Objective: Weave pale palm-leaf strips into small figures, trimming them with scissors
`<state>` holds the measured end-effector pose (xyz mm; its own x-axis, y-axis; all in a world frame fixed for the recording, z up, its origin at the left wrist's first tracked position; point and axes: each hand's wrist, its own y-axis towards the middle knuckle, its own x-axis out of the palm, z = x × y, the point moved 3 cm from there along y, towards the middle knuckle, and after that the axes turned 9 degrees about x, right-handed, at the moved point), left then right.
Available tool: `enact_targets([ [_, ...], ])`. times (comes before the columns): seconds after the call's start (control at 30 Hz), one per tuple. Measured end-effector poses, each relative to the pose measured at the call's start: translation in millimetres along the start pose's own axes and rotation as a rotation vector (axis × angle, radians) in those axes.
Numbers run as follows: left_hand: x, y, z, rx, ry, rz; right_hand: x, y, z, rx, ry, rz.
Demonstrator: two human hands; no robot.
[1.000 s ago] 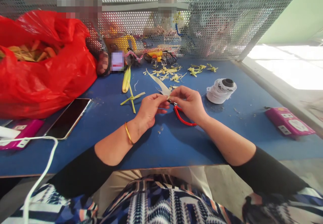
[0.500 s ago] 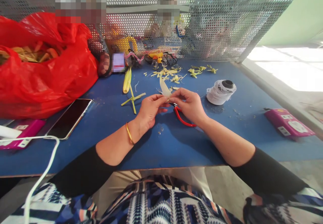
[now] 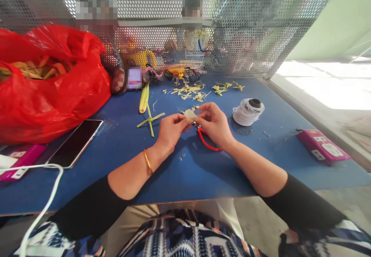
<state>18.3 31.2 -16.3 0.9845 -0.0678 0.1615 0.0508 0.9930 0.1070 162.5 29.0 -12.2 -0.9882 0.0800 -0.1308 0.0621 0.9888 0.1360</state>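
A pale piece of husk (image 3: 190, 113) is pinched between my two hands over the middle of the table. My left hand (image 3: 171, 131), with a gold bangle on its wrist, is closed on its near left edge with thumb and fingers. From the other side my right hand (image 3: 216, 122) grips it between thumb and forefinger. Under the right hand lies a red-handled tool (image 3: 209, 145), its metal end mostly hidden. To the left are a cross of knotted green husk strips (image 3: 150, 119) and a yellow-green husk bundle (image 3: 144, 99).
Husk scraps (image 3: 188, 91) and small knotted pieces (image 3: 222, 88) lie toward the back. A white thread spool (image 3: 246, 114) and a magenta box (image 3: 321, 145) stand right. A red bag (image 3: 84, 91), phone (image 3: 75, 144) and white cable (image 3: 55, 195) are left. Perforated metal screen (image 3: 237, 44) behind.
The husk piece stood up tall and pointed before; now it looks shorter and folded over between my fingers. The right-hand fingers have shifted on it. The whole view has tilted slightly.
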Motion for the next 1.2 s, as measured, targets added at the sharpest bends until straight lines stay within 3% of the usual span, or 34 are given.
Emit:
enact_targets([
  [0.47, 4.3, -5, 8, -0.029, -0.033, 0.022, 1, -1, -5, 0.055, 0.008, -0.064],
  [0.57, 3.8, -4, 5, -0.115, -0.137, 0.052, 1, -3, -8, 0.000, -0.017, -0.058],
  [0.7, 4.1, -4, 4, -0.236, -0.283, 0.062, 1, -7, -13, -0.125, -0.216, -0.060],
  [0.87, 3.4, -5, 6, -0.276, -0.322, 0.072, 0, -9, -16, -0.243, -0.330, -0.042],
  [1.0, 3.1, -5, 6, -0.273, -0.311, 0.057, -1, -8, -14, -0.223, -0.301, -0.024],
  [1.2, 2.7, -2, 3, -0.161, -0.224, 0.034, -1, -4, -9, -0.089, -0.164, -0.036],
])
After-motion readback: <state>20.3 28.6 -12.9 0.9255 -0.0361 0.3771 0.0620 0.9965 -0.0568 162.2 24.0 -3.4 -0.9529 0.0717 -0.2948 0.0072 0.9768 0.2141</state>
